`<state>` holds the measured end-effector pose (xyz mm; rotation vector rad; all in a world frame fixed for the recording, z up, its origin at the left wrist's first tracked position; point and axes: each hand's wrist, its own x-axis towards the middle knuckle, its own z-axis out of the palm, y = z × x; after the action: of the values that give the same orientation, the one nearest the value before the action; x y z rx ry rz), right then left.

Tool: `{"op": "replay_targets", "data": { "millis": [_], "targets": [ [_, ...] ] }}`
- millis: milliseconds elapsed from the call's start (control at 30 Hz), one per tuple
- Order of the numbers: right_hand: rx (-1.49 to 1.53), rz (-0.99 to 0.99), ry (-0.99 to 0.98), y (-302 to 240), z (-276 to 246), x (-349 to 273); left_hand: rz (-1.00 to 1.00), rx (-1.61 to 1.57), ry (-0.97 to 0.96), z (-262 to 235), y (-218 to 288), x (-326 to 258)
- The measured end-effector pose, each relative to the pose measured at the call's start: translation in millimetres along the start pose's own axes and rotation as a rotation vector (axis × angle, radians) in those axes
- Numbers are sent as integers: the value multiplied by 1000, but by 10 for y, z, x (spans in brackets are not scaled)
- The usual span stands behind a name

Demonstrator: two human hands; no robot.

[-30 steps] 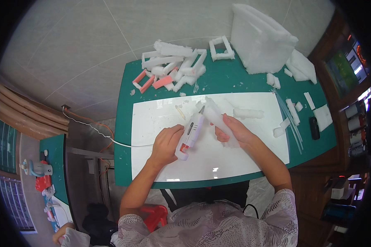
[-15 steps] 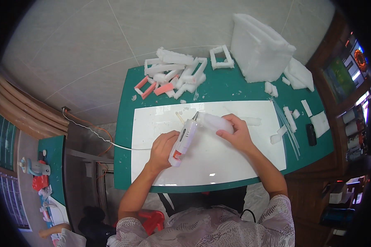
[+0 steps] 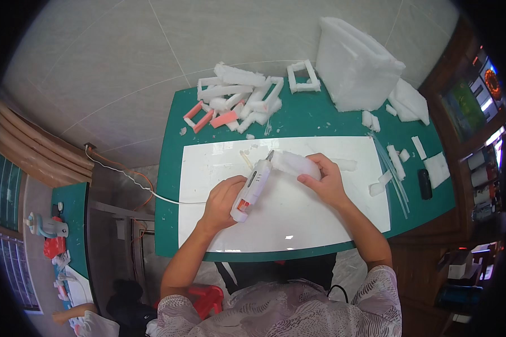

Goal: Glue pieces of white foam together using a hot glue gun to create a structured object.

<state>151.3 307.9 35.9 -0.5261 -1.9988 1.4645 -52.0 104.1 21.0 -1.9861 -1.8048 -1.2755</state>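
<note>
My left hand [image 3: 220, 203] is closed around a white hot glue gun [image 3: 254, 188], tilted with its metal nozzle pointing away from me. My right hand [image 3: 327, 182] grips the right end of a white, fluffy foam piece [image 3: 292, 163] between thumb and fingers. The nozzle tip meets or nearly meets that piece's left end; contact cannot be made out. Both are held over a glossy white board [image 3: 208, 230]. A thin off-white stick [image 3: 245, 159] lies on the board beside the nozzle.
Loose foam strips and frames [image 3: 239, 92], some pink, are heaped at the back. A big foam block [image 3: 357, 67] stands back right. Clear glue sticks [image 3: 392, 175] and a black object [image 3: 424, 183] lie at right. A white cord [image 3: 166, 199] trails off left.
The glue gun has shifted slightly up and to the right, and the foam piece has turned a little in my right hand. Both grips stay the same.
</note>
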Motion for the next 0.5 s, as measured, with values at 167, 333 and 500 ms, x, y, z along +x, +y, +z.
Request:
{"op": "replay_targets", "data": {
  "millis": [167, 333, 500],
  "targets": [
    [33, -4, 7, -10, -5, -2, -1, 18, -5, -8, -12, -3],
    [124, 35, -6, 18, -6, -9, -4, -4, -9, -21, 14, 19],
    [201, 67, -36, -13, -5, -15, -16, -23, -23, -30, 33, 33]
  ]
}}
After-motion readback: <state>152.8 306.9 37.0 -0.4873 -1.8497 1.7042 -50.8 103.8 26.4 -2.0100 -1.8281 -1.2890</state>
